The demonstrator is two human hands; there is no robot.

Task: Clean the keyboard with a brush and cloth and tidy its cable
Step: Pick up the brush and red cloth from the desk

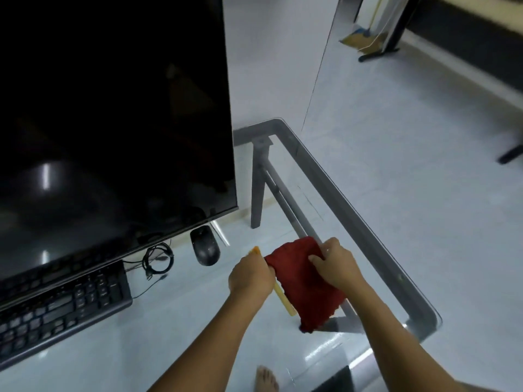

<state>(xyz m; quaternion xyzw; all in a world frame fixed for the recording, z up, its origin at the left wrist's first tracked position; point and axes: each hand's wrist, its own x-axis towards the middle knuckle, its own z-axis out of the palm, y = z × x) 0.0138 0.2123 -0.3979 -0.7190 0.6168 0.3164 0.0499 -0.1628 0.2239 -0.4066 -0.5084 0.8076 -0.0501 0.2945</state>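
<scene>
Both hands are busy at the lower middle of the frame, over the glass surface. The left hand is closed around a yellow-handled brush, whose handle sticks out below the fist toward the lower right and whose other end shows as a small yellow tip above the knuckles. The same hand also seems to pinch the left edge of the red cloth. The right hand grips the cloth's upper right part with fingers curled into the fabric, so the cloth is held between the two hands, either just above the surface or lying on it; I cannot tell which.

The keyboard lies at the lower left of the frame, partly under the bottom edge of the dark monitor, well apart from the hands. Its cable sits in a small coil just to the right of the keyboard, with a loose length trailing back toward it. A black mouse rests beside the coil, near the monitor's lower right corner.

As to progress, neither tool is on the keyboard, and the hands look to be folding or putting away the cloth and brush off to the right. With the cable coiled as well, I judge the task to be near its end, though the same layout could equally mean the tools are only now being picked up. Whether the keys are clean is too small to tell from here.
</scene>
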